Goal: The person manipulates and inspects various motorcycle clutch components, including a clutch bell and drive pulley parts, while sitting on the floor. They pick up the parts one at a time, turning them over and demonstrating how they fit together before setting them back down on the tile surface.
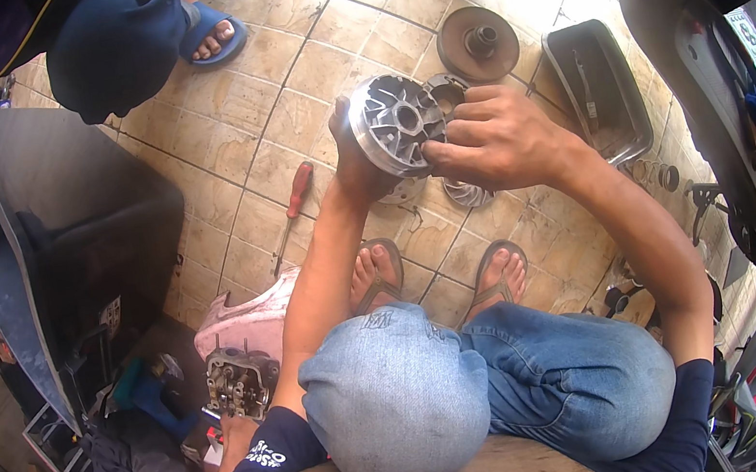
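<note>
Between my hands is a round silver scooter variator (400,118), its finned inner face turned up, with a hole at its centre. My left hand (356,156) grips it from the left side and below, with most of the fingers hidden behind it. At its right edge my right hand (500,139) is closed, fingers curled and pressed together against the fins. Whatever sits between those fingertips is too small or hidden to make out. Just behind lies a metal plate part (446,89), and a small finned fan disc (467,191) rests on the tiles below my right hand.
A brown pulley disc with a shaft (478,43) and a black tray (605,90) holding a brush lie beyond. Left are a red-handled screwdriver (298,191), a pink plastic cover (248,314) and an engine cylinder head (241,378). Co-workers are at upper left and lower left.
</note>
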`<state>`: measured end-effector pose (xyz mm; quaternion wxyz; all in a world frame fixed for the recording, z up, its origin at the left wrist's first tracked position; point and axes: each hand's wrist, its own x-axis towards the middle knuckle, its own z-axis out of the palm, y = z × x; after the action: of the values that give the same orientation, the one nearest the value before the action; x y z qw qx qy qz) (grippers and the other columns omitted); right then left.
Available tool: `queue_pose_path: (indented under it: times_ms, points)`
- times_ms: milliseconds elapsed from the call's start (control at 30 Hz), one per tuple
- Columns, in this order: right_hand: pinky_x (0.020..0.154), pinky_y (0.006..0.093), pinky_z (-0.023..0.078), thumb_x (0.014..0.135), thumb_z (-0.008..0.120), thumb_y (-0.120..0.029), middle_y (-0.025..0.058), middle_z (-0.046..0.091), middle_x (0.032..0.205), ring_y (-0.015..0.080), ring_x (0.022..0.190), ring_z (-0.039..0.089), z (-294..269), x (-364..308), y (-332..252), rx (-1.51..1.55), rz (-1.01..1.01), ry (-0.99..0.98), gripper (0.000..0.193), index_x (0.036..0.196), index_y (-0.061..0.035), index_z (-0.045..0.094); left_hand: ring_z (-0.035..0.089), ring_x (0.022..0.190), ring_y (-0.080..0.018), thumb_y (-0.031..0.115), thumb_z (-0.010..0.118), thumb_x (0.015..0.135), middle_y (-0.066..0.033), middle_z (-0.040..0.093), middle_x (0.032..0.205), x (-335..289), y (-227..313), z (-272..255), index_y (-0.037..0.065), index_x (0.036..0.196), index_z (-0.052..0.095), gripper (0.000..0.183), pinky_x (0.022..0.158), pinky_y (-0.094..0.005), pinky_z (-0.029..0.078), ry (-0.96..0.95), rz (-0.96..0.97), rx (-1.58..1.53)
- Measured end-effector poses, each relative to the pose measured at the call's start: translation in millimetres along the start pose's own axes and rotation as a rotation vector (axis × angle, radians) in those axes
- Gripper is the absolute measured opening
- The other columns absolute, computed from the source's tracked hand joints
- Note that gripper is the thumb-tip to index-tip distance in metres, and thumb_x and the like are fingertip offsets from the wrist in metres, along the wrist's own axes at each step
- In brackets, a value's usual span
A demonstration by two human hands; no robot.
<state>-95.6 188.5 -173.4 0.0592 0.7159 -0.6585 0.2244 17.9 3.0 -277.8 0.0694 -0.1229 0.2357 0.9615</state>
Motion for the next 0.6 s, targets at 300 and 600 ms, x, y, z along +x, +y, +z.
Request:
queue_pose_path:
  times_ms: [300,600]
  points:
    - [0.065,0.0365,0.054,0.086,0.08,-0.028,0.0085,0.071,0.081,0.0238,0.072,0.071,1.1,-5.8,15.7,0.305,0.396,0.087,0.028,0.105,-0.0099,0.069,0.06,0.095,-0.0295,0.093,0.025,0.084,-0.018,0.065,0.118,1.1,-8.5,0.6,0.008,0.14,0.054,0.106,0.077,-0.0414,0.049,-0.246,-0.157,-0.442]
    - [0.075,0.0395,0.054,0.09,0.075,-0.029,0.0181,0.074,0.087,0.0265,0.08,0.072,8.4,13.6,54.0,0.729,0.879,-0.23,0.033,0.104,0.0003,0.076,0.053,0.078,-0.0247,0.095,0.024,0.082,-0.0185,0.064,0.107,2.6,-13.3,1.7,0.008,0.134,0.055,0.107,0.062,-0.0317,0.042,-0.151,-0.266,-0.534]
